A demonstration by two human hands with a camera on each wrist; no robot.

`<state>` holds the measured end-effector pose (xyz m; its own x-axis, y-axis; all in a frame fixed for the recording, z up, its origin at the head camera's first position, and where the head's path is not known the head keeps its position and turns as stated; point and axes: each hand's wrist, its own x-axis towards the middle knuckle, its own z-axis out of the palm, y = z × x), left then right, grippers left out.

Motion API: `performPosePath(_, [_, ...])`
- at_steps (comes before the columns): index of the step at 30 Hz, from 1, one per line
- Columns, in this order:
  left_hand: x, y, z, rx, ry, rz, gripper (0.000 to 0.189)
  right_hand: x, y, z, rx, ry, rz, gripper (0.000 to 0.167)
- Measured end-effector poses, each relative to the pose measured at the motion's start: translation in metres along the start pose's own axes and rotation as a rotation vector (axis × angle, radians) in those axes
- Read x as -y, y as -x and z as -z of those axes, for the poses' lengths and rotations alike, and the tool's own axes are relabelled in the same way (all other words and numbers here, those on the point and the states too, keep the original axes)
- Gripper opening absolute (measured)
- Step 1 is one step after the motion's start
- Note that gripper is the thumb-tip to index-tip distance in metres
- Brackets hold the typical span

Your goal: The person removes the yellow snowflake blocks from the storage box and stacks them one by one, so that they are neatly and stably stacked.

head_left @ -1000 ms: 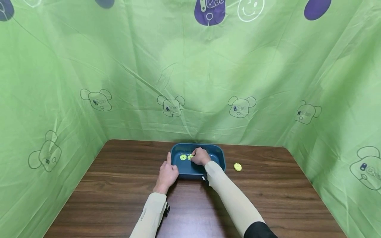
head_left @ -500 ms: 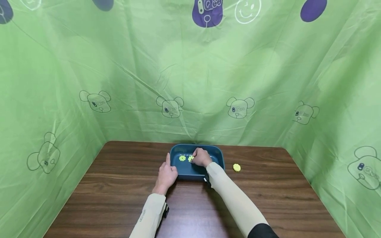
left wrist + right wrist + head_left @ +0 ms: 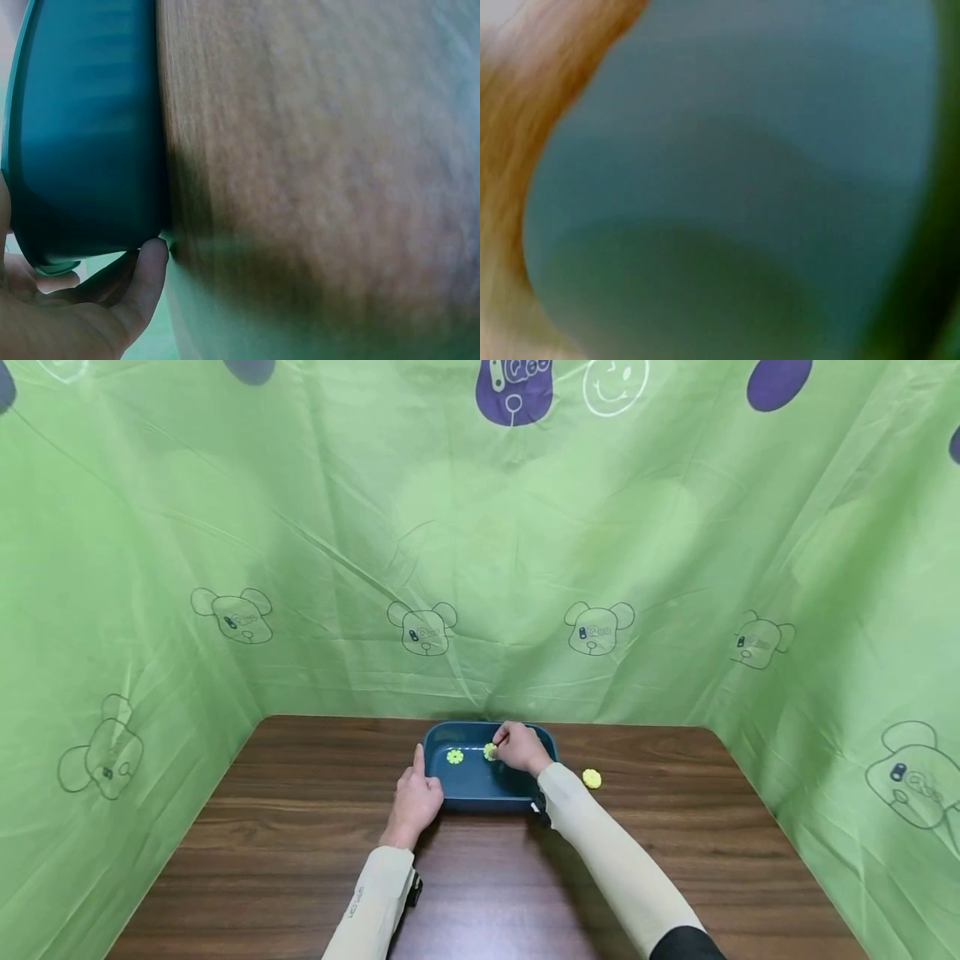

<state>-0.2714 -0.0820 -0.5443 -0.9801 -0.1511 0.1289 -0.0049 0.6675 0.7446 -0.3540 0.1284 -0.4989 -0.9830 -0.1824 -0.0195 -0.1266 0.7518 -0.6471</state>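
Observation:
A dark blue rectangular tray (image 3: 480,797) with raised walls stands at the back of the table. My left hand (image 3: 414,799) holds its near left corner, index finger along the left side. In the left wrist view, the thumb (image 3: 147,281) touches the tray's lower corner. My right hand (image 3: 522,748) reaches into the tray and pinches a pale yellow flower-shaped disc (image 3: 490,752), partly hidden by the fingers. Another flower-shaped disc (image 3: 454,757) lies on the tray floor to the left. The right wrist view is blurred and shows mostly tray.
A yellow scalloped round piece (image 3: 592,778) lies on the wooden table (image 3: 675,860), just right of the tray. Behind and at both sides hangs a green printed curtain (image 3: 480,543), close to the table's back edge.
My right hand has shifted right inside the tray, and the pinched flower-shaped disc has moved with it, farther from the other disc. The left hand stays at the tray's corner.

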Motion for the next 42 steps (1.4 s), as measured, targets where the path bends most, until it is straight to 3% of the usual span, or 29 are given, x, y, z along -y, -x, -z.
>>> performPosePath(9, [0.000,0.000,0.000,0.013,-0.003,0.010,0.074,-0.014,0.008,0.027,-0.028,-0.068,0.033,0.013])
performPosePath(15, [-0.001,-0.001,0.000,0.009,-0.006,-0.002,0.073,-0.027,0.015,0.058,-0.057,-0.084,0.034,0.013])
performPosePath(28, [-0.002,-0.003,0.000,0.025,0.001,0.024,0.074,-0.068,0.037,0.120,-0.016,-0.065,0.006,0.025])
performPosePath(34, [-0.002,-0.003,0.001,0.028,0.000,0.026,0.073,-0.086,0.045,0.134,-0.033,-0.031,-0.012,0.025])
performPosePath(42, [-0.001,-0.004,0.002,0.030,0.004,0.036,0.074,-0.108,0.054,0.136,-0.030,-0.014,-0.050,0.022])
